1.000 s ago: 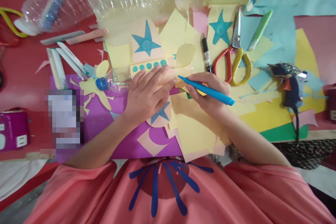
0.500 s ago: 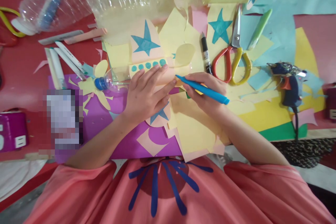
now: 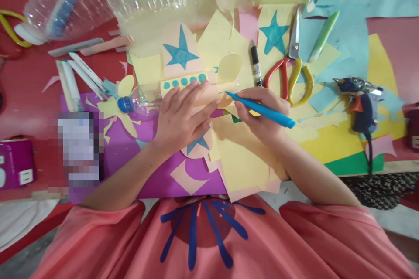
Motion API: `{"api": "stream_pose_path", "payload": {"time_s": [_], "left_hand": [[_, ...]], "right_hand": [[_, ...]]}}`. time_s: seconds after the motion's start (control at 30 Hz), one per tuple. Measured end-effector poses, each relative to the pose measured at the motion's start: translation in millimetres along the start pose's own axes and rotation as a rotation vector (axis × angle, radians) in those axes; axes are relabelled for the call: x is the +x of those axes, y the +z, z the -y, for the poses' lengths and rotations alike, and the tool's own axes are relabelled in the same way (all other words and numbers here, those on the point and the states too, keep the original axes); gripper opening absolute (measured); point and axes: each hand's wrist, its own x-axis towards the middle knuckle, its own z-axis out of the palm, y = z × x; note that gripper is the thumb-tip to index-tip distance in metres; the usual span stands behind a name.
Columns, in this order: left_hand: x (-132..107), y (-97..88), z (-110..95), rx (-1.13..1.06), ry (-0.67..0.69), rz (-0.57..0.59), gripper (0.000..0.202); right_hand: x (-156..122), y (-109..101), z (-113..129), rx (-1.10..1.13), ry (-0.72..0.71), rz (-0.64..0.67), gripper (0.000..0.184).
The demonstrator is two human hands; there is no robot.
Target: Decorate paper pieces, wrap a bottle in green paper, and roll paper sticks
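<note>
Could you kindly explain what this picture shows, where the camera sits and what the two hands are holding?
There is no machine here: a person works with two bare hands, and the single camera sits on their head, looking down, so their orange shirt fills the bottom. The left hand lies open and flat on a small blue-capped bottle partly covered in pale paper with a dotted strip. The right hand grips a blue pen, its tip on the paper near the left fingertips. Around them on the red table lie coloured paper scraps, scissors, a black marker, a glue gun and clear plastic bottles.
</note>
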Motion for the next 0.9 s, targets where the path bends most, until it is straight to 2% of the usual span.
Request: {"api": "stream_pose_path", "payload": {"time_s": [0.2, 0.4, 0.57, 0.67, 0.9], "left_hand": [[0.7, -0.3, 0.5, 0.016, 0.009, 0.007, 0.038], [1.0, 0.5, 0.7, 0.038, 0.03, -0.042, 0.036], [-0.3, 1.4, 2.2, -0.042, -0.03, 0.044, 0.037], [-0.6, 2.3, 4.0, -0.078, -0.038, 0.055, 0.038], [0.6, 3.3, 7.9, -0.055, -0.008, 0.004, 0.038]], "right_hand": [[-0.1, -1.2, -2.5, -0.011, 0.002, -0.034, 0.004], [0.4, -3.6, -5.1, -0.036, 0.019, -0.045, 0.004], [0.0, -4.0, -5.8, -0.024, 0.007, -0.061, 0.004], [-1.5, -5.5, -8.1, 0.002, 0.016, -0.086, 0.002], [-5.1, -4.6, -19.0, 0.09, 0.015, -0.137, 0.016]]}}
